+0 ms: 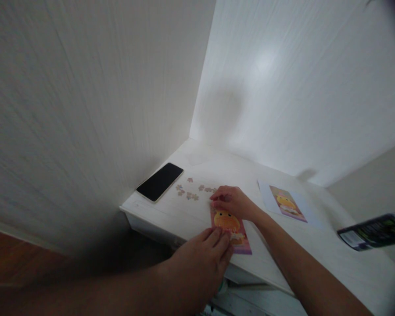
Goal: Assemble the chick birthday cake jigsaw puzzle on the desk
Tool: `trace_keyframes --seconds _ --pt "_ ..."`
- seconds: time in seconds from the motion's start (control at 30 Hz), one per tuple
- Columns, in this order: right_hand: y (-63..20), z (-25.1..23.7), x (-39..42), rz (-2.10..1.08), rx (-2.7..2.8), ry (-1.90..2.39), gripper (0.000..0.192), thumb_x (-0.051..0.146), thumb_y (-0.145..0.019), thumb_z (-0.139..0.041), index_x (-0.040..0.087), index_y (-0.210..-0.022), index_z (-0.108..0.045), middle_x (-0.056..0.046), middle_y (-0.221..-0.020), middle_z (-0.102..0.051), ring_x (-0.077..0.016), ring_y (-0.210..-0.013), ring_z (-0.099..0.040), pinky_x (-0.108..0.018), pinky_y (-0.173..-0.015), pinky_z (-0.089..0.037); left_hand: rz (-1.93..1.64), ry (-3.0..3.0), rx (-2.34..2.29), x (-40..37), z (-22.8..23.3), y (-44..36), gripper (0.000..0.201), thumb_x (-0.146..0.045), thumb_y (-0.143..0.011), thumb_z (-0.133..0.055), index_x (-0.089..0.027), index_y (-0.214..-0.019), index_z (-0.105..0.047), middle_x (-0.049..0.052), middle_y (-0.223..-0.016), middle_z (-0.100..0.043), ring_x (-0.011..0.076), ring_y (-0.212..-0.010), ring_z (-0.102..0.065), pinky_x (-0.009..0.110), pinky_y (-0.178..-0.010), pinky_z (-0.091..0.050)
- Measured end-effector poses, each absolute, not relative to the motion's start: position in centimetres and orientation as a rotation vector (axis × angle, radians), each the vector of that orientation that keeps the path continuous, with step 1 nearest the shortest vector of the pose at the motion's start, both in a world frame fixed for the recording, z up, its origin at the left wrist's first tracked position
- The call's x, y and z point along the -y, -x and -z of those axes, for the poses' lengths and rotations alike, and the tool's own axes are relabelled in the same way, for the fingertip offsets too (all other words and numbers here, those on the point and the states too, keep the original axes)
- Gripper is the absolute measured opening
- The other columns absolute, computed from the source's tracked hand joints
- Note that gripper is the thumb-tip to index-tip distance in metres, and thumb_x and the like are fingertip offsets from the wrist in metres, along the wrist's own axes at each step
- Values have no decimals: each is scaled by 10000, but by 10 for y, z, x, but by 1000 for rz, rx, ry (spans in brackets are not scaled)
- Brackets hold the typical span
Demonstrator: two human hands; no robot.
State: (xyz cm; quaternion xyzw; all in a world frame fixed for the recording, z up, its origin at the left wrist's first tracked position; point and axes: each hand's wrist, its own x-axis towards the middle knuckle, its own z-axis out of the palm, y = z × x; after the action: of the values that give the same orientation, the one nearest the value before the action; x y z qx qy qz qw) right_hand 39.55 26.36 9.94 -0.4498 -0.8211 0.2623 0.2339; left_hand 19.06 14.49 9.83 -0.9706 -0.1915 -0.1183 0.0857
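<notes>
A small jigsaw puzzle (232,228) showing an orange round character on a pink ground lies near the front edge of a white desk (171,215). My left hand (200,259) rests flat with its fingertips on the puzzle's near left edge. My right hand (232,202) presses with curled fingers on the puzzle's far end. Several loose puzzle pieces (192,191) lie scattered on the desk just left of my right hand.
A black phone (160,181) lies face up at the desk's left side by the wall. A printed picture of the same character on a white sheet (288,202) lies to the right. A dark packet (375,231) juts in at the far right. Walls enclose the desk's corner.
</notes>
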Motion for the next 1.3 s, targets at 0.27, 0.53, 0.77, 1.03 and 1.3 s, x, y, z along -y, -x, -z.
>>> trace_keyframes --seconds 0.27,0.53,0.77,1.03,1.3 --pt "-392 -101 -264 -695 2340 1170 85 261 -812 -684 231 -822 -763 -24 -784 -657 -143 -725 -586 -271 -681 -470 367 2889 579 -145 -101 -190 535 -324 -924 -433 -25 -1367 -450 202 -1438 -443 303 -1272 -448 410 -1092 -298" --pt "-389 -111 -258 -632 2374 1197 84 246 -811 -690 238 -826 -772 -34 -819 -668 -150 -768 -594 -279 -718 -471 348 2931 618 -144 -104 -190 555 -363 -909 -462 -37 -1358 -455 200 -1431 -445 316 -1244 -452 424 -1042 -336" --pt "-389 -104 -258 -626 2335 1198 70 260 -785 -719 234 -823 -772 -31 -795 -668 -152 -746 -592 -282 -700 -473 312 2974 642 -144 -113 -191 558 -383 -915 -477 -41 -1355 -449 196 -1422 -450 321 -1233 -446 425 -990 -374" --pt "-402 -102 -274 -400 2127 1255 115 287 -836 -665 222 -884 -747 -47 -856 -700 -166 -752 -610 -309 -701 -479 345 3162 730 -151 -127 -192 573 -494 -881 -559 -182 -1349 -451 105 -1367 -512 289 -1238 -452 418 -999 -378" --pt "-393 -95 -279 -222 2263 1326 232 254 -889 -593 268 -1097 -694 -52 -1087 -715 -232 -1040 -588 -448 -949 -385 428 2891 1121 -253 -147 -173 260 -173 -911 -466 -166 -1090 -655 95 -1037 -684 246 -979 -596 390 -891 -416"
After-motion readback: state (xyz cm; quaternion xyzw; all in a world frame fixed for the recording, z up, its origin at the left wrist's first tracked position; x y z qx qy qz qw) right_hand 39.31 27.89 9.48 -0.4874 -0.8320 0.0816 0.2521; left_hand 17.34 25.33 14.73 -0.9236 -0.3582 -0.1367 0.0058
